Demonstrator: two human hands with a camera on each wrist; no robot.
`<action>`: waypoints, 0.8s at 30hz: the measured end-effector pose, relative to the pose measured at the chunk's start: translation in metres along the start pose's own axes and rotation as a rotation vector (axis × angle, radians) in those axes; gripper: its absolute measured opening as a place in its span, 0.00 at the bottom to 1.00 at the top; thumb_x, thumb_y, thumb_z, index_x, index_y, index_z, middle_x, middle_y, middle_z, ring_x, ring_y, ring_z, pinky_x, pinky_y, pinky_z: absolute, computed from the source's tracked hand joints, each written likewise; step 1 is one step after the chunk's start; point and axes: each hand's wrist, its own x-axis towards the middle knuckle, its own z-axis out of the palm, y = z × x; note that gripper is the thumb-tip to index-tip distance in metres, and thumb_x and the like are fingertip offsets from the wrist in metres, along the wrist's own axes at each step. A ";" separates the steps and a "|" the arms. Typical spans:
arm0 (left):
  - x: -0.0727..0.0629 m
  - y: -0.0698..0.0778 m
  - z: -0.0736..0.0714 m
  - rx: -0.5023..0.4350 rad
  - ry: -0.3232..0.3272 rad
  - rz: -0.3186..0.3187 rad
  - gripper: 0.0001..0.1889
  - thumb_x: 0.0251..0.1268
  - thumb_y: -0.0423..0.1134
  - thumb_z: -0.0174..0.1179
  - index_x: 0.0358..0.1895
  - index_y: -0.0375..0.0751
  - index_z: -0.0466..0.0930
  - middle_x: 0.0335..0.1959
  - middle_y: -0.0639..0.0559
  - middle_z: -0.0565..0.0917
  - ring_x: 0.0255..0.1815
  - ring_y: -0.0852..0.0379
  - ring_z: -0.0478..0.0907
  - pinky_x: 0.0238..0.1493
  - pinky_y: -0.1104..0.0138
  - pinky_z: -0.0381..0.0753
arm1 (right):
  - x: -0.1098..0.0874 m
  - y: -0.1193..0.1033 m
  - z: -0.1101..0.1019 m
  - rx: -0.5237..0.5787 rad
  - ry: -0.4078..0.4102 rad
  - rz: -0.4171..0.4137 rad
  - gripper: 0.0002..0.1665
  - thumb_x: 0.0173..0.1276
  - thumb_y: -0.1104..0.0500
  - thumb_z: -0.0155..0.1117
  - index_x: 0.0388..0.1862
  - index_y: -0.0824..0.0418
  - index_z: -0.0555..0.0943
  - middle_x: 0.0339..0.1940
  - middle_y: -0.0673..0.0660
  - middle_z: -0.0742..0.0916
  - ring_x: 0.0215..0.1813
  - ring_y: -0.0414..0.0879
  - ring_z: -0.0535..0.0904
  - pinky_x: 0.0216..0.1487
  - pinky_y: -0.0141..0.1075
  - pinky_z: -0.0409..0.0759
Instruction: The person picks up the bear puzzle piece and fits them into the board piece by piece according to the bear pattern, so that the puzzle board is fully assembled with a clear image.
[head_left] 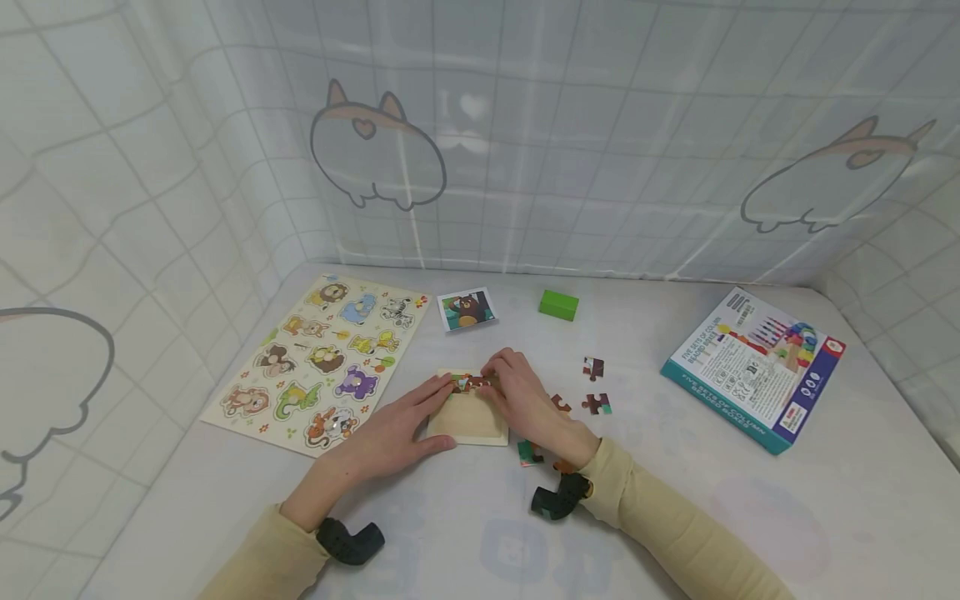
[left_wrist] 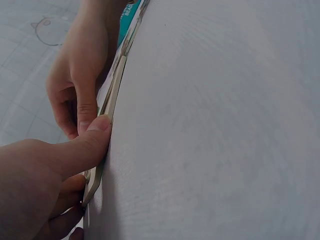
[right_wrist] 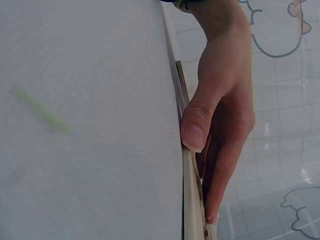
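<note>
A pale wooden puzzle tray (head_left: pixel 468 421) lies flat in front of me, with a few bear-picture pieces (head_left: pixel 467 383) along its far edge. My left hand (head_left: pixel 405 425) holds the tray at its left side, thumb on the near edge and fingertips by the far left corner. In the left wrist view that thumb (left_wrist: pixel 90 142) presses against the tray's side. My right hand (head_left: pixel 521 400) bends over the far right corner, thumb and fingers pinching at a jigsaw piece there, mostly hidden by the fingers. Straight fingers of the left hand (right_wrist: pixel 222 115) show in the right wrist view.
Loose jigsaw pieces (head_left: pixel 597 404) lie right of the tray, some partly under the right forearm. A bear picture card (head_left: pixel 467 310) and a green block (head_left: pixel 558 305) stand behind. An animal peg board (head_left: pixel 300 358) lies left, a boxed bead set (head_left: pixel 753 367) right.
</note>
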 end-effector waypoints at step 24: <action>0.002 0.012 0.005 0.082 0.006 -0.031 0.39 0.72 0.55 0.57 0.79 0.43 0.55 0.81 0.47 0.55 0.80 0.43 0.54 0.76 0.49 0.64 | -0.002 0.002 0.003 -0.025 0.005 -0.038 0.11 0.71 0.59 0.66 0.48 0.64 0.80 0.49 0.57 0.79 0.50 0.50 0.73 0.51 0.41 0.78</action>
